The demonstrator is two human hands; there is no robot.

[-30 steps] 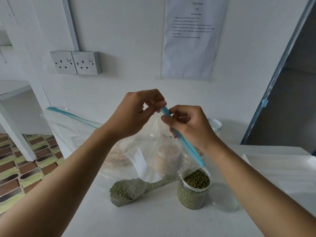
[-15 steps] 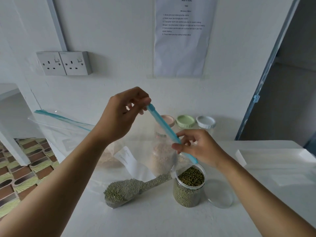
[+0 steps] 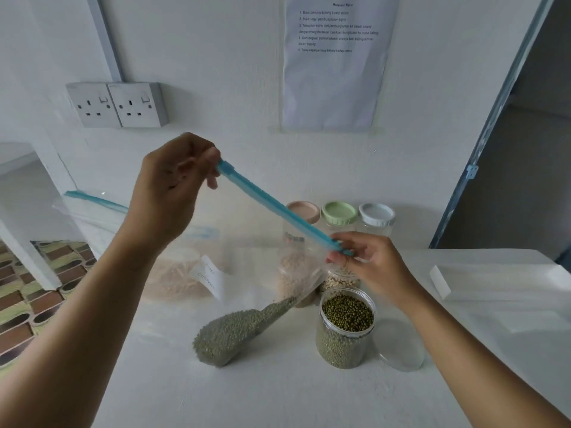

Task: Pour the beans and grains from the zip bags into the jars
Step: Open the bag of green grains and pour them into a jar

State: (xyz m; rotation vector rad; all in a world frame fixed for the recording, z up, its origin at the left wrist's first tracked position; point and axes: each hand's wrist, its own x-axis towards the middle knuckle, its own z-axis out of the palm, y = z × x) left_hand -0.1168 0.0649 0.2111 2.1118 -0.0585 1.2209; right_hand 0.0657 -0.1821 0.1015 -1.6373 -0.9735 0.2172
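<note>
1. Your left hand (image 3: 173, 183) is raised, with thumb and fingers pinching the upper end of the blue zip strip (image 3: 278, 208).
2. Your right hand (image 3: 367, 264) is lower and pinches the other end of the strip, just above the open jar (image 3: 346, 329).
3. The strip runs taut on a slope from upper left to lower right. I can't tell whether the zip is sealed or parted.
4. The clear zip bag (image 3: 256, 273) hangs below the strip. Its green beans (image 3: 234, 332) are bunched in the bottom corner, which rests on the surface (image 3: 278, 390) just left of the open jar.
5. The open jar stands upright and is nearly full of green beans. A loose lid (image 3: 401, 344) lies flat just to its right.
6. A second bag (image 3: 173, 279) holding pale grains lies behind your left forearm, towards the wall.
7. Three lidded jars (image 3: 339, 213) stand in a row at the back, with pink, green and white lids.
8. On the wall are sockets (image 3: 117, 105) on the left and a printed sheet (image 3: 336, 63) above the jars.
</note>
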